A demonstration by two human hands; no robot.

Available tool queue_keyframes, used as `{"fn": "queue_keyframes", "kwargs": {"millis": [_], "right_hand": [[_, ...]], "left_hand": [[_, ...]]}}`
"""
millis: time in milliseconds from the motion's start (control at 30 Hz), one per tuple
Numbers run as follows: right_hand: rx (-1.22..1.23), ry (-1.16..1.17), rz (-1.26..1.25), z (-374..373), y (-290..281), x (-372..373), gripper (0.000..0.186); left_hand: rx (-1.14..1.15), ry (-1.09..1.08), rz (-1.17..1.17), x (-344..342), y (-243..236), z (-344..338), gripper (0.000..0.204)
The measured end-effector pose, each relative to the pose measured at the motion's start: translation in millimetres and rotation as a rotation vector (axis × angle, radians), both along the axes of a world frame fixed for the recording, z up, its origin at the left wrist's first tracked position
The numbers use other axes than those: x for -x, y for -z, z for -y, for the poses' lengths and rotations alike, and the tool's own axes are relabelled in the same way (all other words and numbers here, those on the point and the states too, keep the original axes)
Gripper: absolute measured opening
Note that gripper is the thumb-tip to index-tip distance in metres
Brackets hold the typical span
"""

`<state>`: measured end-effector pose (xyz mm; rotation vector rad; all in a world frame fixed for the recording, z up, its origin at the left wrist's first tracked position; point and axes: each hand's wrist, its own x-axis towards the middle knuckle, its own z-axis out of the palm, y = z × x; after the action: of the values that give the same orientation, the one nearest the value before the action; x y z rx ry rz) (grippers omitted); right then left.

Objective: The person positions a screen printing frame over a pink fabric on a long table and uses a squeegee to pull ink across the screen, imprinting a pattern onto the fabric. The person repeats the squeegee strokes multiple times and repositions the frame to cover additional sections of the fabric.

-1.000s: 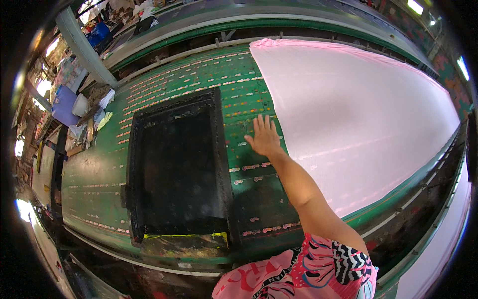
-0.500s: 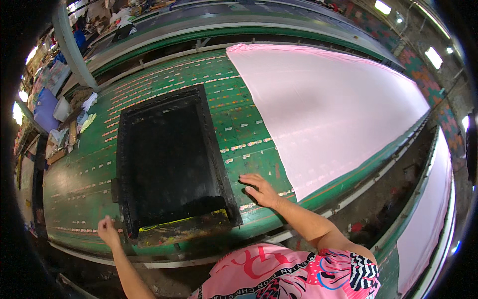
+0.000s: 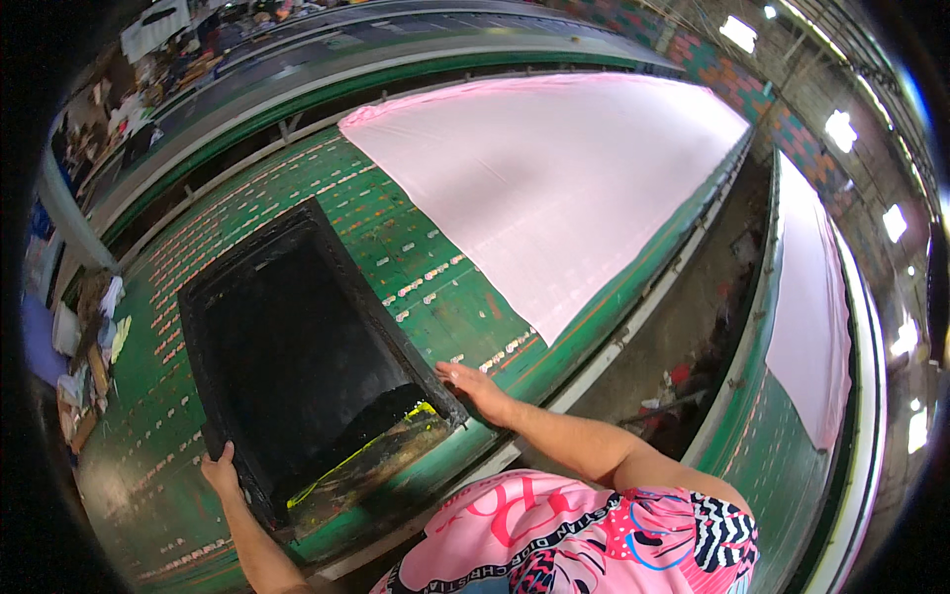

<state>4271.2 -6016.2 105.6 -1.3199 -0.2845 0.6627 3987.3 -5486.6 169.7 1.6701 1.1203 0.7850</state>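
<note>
Black frame (image 3: 287,346) on green table (image 3: 455,322)

The frame is laid on the table, left of the pink cloth (image 3: 564,178). Its left edge is touched by the left hand (image 3: 224,473), its right edge by the right hand (image 3: 482,394), fingers partly extended. Whether either hand is closed on it cannot be told.

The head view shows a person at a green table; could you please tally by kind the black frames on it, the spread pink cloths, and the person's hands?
Black frame: 1
Pink cloths: 2 (the large cloth and the right-hand cloth)
Hands: 2 (left hand and right hand)
Total: 5
</note>
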Motion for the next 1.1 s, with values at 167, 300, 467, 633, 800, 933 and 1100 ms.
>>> {"fn": "queue_keyframes", "kwargs": {"millis": [167,300,467,633,800,933,1100], "right_hand": [[0.197,-0.060,0.107,-5,-13,-14,0.069],[0.172,-0.075,0.058,-16,-23,-21,0.069],[0.006,-0.069,-0.183,-23,-24,-36,0.064],[-0.060,-0.010,-0.171,5,-38,-66,0.063],[-0.024,0.045,-0.007,89,-68,-139,0.061],[-0.095,0.033,0.036,171,-63,-218,0.053],[0.040,0.157,0.043,280,-45,-305,0.047]], "left_hand": [[-0.118,-0.205,-0.073,-2,-5,6,0.044],[-0.116,-0.235,-0.073,4,-49,38,0.044],[-0.190,-0.217,-0.085,10,-84,57,0.042],[-0.209,-0.190,-0.042,-5,-102,78,0.039],[-0.073,-0.111,0.228,-75,-84,148,0.039],[-0.033,-0.112,0.218,-156,-56,232,0.038],[-0.029,-0.083,0.228,-258,-28,344,0.036]]}}
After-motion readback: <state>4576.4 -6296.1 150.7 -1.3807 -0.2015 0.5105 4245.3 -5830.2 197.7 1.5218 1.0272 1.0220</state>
